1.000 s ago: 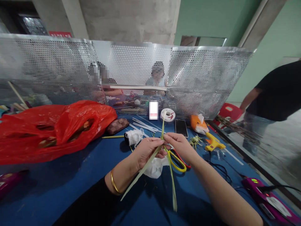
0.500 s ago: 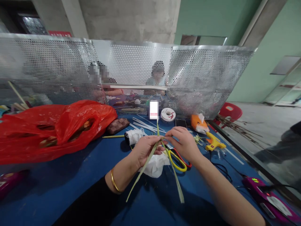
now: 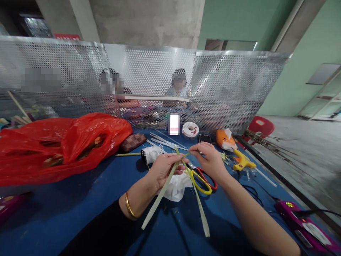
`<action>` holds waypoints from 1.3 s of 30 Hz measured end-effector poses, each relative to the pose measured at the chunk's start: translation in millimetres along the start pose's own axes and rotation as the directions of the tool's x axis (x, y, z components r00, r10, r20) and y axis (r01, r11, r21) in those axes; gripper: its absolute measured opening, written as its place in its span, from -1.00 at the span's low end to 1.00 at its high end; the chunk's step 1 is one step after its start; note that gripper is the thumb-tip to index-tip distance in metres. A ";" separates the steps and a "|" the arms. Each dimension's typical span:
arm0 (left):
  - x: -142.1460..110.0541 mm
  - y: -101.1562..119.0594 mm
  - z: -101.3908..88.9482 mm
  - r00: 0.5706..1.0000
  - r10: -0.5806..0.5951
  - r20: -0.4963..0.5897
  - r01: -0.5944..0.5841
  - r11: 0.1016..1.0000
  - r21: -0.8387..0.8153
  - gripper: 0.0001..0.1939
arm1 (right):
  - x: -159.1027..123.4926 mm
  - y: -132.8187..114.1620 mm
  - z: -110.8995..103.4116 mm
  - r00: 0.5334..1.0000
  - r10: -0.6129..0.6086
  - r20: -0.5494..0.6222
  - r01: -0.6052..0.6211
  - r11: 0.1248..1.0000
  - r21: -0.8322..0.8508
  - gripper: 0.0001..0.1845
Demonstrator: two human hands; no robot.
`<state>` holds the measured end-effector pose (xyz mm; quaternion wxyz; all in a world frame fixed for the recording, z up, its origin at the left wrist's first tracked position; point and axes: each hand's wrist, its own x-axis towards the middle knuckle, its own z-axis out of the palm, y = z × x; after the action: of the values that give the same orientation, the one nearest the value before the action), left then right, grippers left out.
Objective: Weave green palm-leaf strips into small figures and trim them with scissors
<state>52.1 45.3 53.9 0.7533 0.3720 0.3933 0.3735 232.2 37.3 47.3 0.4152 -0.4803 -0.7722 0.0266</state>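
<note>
Pale green leaf strips (image 3: pixel 159 202) cross between my two hands above the blue table. My left hand (image 3: pixel 166 169) pinches them where they meet, and two long ends hang down toward me. My right hand (image 3: pixel 206 156) has thumb and fingers closed on a short end that points to the right. Below the hands lie scissors (image 3: pixel 201 182) with one yellow and one red handle loop, beside crumpled white tissue (image 3: pixel 174 188). A bundle of white thread (image 3: pixel 152 155) rests left of my left hand.
A red plastic bag (image 3: pixel 64 142) fills the left side, near a checkered pouch (image 3: pixel 133 142). To the right are a yellow glue gun (image 3: pixel 243 160), an orange tissue pack (image 3: pixel 226 139) and a purple power unit (image 3: pixel 303 224). A ribbon spool (image 3: pixel 190 130) stands before a perforated metal screen (image 3: pixel 157 71); people sit behind it.
The strip end that stood up has dropped lower, and a short end now stretches toward my right hand. The hanging strips have turned slightly, showing broader faces. My left hand stays nearly in place.
</note>
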 end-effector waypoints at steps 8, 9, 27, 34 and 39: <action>-2.6 2.7 1.1 0.997 0.007 -0.074 -0.016 0.992 -0.122 -0.87 | -1.4 -11.7 -6.4 0.977 -0.071 -0.201 0.037 0.985 -0.166 -0.85; -2.6 3.2 1.3 0.996 0.025 -0.082 -0.036 0.990 -0.136 -0.86 | -2.4 -18.2 -8.4 0.985 -0.054 -0.166 0.032 0.990 -0.135 -0.85; -2.7 -0.4 7.5 0.960 0.200 -0.198 -0.247 0.936 -0.252 -0.79 | -17.0 -45.6 34.1 0.832 0.370 0.414 -0.554 0.601 0.576 -0.92; -2.4 -1.5 5.5 0.954 0.226 -0.196 -0.271 0.929 -0.250 -0.82 | -19.2 -52.3 30.3 0.881 0.305 0.362 -0.419 0.858 0.296 -0.84; -4.6 -0.1 8.2 0.951 0.202 -0.233 -0.258 0.937 -0.238 -0.88 | -15.8 -51.3 2.8 0.961 0.240 0.137 -0.238 0.971 -0.031 -0.78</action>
<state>57.4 39.1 58.7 0.7025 0.2709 0.3688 0.5450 196.4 -1.3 58.3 0.3505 -0.5699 -0.7357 0.1048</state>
